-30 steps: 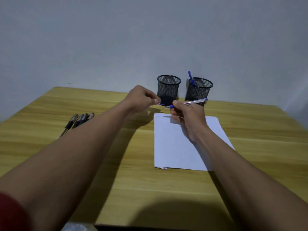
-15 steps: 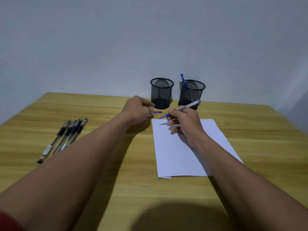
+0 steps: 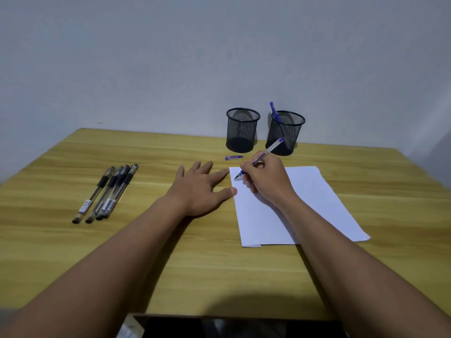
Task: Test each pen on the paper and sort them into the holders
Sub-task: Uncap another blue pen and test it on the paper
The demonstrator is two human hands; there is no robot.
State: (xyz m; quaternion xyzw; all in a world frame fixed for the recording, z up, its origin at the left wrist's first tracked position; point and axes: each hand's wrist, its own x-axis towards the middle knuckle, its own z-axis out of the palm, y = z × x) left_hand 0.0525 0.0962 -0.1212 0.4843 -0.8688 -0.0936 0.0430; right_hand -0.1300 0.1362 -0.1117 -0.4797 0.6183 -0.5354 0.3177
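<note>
Cap's off now: the small blue pen cap [image 3: 233, 157] went from my left hand [image 3: 197, 189] onto the wooden bench [image 3: 170, 264], just on the near side of the empty black mesh holder [image 3: 242, 130]. That hand now lies flat, fingers spread, holding nothing. Its thumb is at the left edge of the white paper sheet [image 3: 317, 203], I'd guess to steady it. My right hand [image 3: 266, 178] pinches the clear blue-tipped pen [image 3: 262, 158], nib down at the sheet's far left corner for a test scribble.

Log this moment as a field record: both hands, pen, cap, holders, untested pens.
right hand: grips blue pen, tip at paper far left corner
left hand: flat on table, fingertips at the paper's left edge
cap: on table, before left holder
left holder: no pen visible
right holder: one other pen, blue
untested: black pens side by side, table's left
</note>
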